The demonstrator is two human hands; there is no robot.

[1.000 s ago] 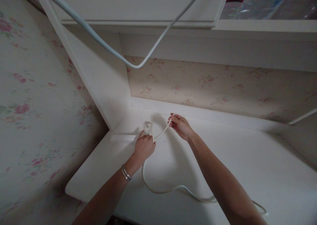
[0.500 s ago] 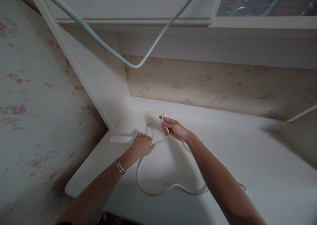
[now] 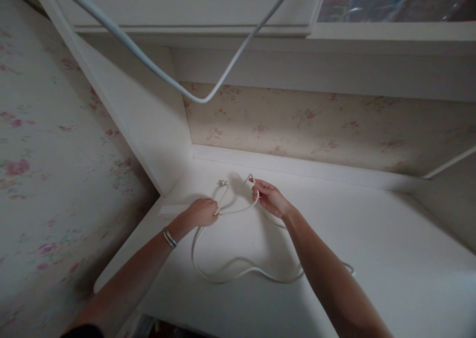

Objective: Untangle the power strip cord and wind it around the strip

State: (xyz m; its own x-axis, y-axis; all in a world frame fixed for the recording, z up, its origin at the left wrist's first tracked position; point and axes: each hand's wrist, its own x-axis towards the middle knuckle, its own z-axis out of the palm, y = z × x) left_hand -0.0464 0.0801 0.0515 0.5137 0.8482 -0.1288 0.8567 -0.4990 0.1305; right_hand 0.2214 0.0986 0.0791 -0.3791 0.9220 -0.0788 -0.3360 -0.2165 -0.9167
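A white cable (image 3: 238, 274) runs in loose curves over a white desktop (image 3: 238, 308). My left hand (image 3: 203, 212) is closed around one stretch of it, with a short end rising past the fingers to a small plug (image 3: 222, 183). Further right, my right hand (image 3: 270, 197) pinches a bent loop of the same cable between thumb and fingers. A span of cable sags between the two hands. Part of the cable passes behind my right forearm and shows again on its far side.
A thick pale cord (image 3: 204, 99) hangs across the view up close. Above the desk is a white cabinet (image 3: 186, 6), with a shelf (image 3: 372, 30) holding plastic-wrapped items. Floral wallpaper (image 3: 44, 179) covers the left wall. A white side panel (image 3: 141, 115) stands at the desk's left.
My left hand has moved left and my right hand slightly right, widening the gap between them. The cable's plug end now shows more clearly above my left hand. The view has shifted a little.
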